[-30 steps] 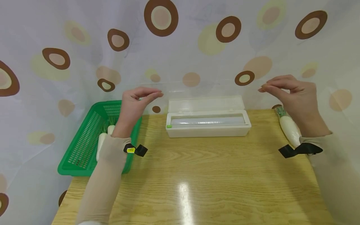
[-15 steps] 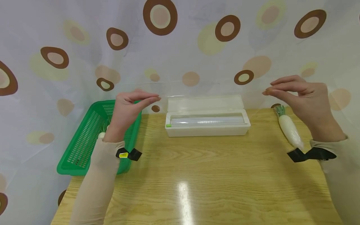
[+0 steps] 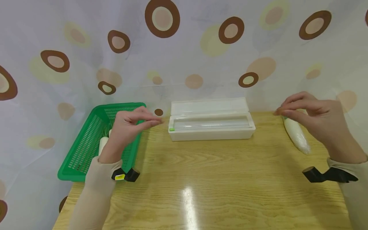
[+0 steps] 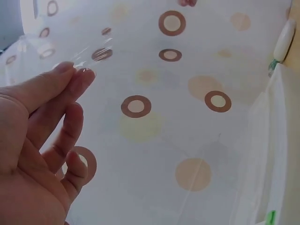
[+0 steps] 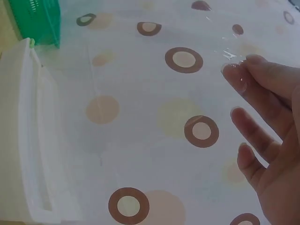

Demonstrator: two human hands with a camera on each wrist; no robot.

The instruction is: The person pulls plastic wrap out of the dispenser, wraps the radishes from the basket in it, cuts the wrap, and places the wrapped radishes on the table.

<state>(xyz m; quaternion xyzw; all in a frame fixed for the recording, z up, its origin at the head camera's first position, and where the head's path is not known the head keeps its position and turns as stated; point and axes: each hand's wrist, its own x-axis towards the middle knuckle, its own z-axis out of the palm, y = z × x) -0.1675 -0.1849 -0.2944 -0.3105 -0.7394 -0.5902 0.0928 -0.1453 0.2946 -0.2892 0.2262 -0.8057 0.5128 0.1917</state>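
Observation:
My left hand (image 3: 126,129) pinches one edge of a sheet of clear cling film (image 4: 93,52) between thumb and fingertips. At the other side my right hand (image 3: 322,119) pinches the film too; its shiny creases show by the fingertips in both wrist views. The sheet is nearly invisible in the head view. Between the hands, farther back, stands a white cling film box (image 3: 212,134), its lid (image 3: 210,107) raised and a film roll (image 3: 211,123) inside. A small green piece (image 3: 172,129) sits at the box's left front edge.
A green plastic basket (image 3: 67,171) stands at the left, partly behind my left arm, with white radishes (image 3: 103,142) in it. Another white radish (image 3: 296,135), in shiny film, lies at the right under my right hand. A patterned curtain (image 3: 195,48) hangs behind the wooden table (image 3: 224,182).
Both hands have come lower and nearer to me, still pinching the film, and have spread a little farther apart. The box, basket and radishes have stayed in place.

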